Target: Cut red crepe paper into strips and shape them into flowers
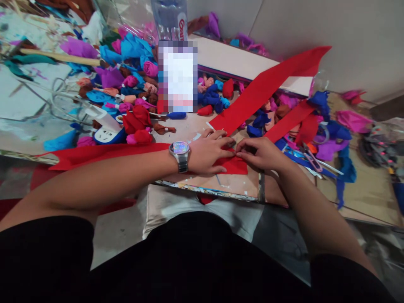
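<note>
A long red strip [126,149] of cloth or crepe-like material lies along the table's front edge and passes beneath my left hand [203,152]. That hand rests palm down on it, fingers spread, with a watch on the wrist. Just right of its fingertips, my right hand [257,153] has thumb and forefinger pinched together on the red strip near its end. A second red strip [261,94] slants from beyond my left fingers to the upper right. Another, shorter red strip [292,122] lies past my right hand.
Bunched pink, blue, purple and red pieces [137,120] crowd the back. Among them stand a blurred-out bright screen [178,78], a clear bottle [170,21] and a white power strip [109,134]. Pink-handled scissors [312,160] lie right; green-handled pliers [19,67] lie far left.
</note>
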A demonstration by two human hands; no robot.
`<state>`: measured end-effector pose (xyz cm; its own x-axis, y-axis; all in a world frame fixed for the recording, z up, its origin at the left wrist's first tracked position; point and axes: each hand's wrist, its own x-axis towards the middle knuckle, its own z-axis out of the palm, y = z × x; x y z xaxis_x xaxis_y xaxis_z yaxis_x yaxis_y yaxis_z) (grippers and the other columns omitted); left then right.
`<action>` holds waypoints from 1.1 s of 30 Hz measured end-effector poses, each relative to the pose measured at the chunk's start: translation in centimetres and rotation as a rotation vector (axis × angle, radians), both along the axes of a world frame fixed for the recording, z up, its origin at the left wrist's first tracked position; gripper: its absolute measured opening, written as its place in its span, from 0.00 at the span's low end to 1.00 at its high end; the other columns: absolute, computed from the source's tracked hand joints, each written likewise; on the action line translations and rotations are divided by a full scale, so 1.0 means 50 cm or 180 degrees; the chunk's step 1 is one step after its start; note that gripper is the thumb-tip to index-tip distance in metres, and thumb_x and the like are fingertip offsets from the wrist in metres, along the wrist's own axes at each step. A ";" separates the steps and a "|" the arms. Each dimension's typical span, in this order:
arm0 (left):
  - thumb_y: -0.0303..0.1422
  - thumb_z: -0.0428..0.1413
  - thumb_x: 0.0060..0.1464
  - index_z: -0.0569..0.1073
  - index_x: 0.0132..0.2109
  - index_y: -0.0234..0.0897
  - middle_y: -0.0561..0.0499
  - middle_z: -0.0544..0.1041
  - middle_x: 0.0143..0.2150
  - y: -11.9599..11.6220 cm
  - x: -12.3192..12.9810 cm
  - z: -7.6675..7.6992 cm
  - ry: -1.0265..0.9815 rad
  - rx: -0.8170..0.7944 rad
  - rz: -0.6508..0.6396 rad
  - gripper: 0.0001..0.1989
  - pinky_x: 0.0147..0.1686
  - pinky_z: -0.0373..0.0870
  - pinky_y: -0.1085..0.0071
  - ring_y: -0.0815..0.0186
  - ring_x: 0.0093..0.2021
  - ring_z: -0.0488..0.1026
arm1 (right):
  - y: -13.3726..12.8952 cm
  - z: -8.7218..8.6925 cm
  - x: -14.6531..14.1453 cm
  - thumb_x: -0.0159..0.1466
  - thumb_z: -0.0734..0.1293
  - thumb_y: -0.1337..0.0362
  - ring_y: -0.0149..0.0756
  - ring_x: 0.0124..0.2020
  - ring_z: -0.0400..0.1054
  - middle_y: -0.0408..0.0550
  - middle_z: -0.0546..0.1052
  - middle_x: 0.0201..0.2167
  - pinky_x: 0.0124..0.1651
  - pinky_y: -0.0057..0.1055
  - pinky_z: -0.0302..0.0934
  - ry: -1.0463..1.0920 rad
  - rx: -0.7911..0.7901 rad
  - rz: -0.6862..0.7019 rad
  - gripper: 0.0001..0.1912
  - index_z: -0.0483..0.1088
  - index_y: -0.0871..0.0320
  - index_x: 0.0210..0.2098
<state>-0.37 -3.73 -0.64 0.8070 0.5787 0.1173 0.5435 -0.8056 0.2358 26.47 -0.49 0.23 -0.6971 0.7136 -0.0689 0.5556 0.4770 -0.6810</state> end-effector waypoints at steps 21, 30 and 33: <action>0.53 0.59 0.62 0.69 0.71 0.35 0.35 0.64 0.76 0.008 -0.005 -0.002 0.0024 -0.0004 0.0037 0.38 0.68 0.52 0.41 0.35 0.73 0.58 | 0.007 -0.001 0.004 0.67 0.72 0.58 0.32 0.28 0.66 0.44 0.77 0.30 0.34 0.31 0.59 0.0116 0.0192 0.0225 0.10 0.82 0.56 0.44; 0.53 0.57 0.63 0.69 0.71 0.35 0.35 0.64 0.76 0.007 -0.005 -0.001 0.0073 0.0044 0.0048 0.37 0.68 0.52 0.41 0.36 0.73 0.58 | 0.009 -0.002 0.004 0.67 0.72 0.59 0.32 0.29 0.67 0.45 0.78 0.30 0.34 0.30 0.59 0.0158 0.0283 0.0293 0.10 0.82 0.58 0.44; 0.53 0.58 0.63 0.69 0.71 0.36 0.35 0.64 0.75 0.007 -0.005 -0.003 0.0044 0.0059 0.0037 0.37 0.68 0.52 0.41 0.36 0.73 0.58 | 0.009 -0.003 0.005 0.67 0.72 0.60 0.32 0.29 0.67 0.44 0.78 0.30 0.34 0.30 0.59 0.0165 0.0306 0.0299 0.10 0.82 0.57 0.44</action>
<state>-0.64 -3.37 -0.78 0.8019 0.5858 0.1171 0.5558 -0.8035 0.2133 26.73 -0.04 0.06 -0.7620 0.6467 0.0346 0.4707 0.5897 -0.6563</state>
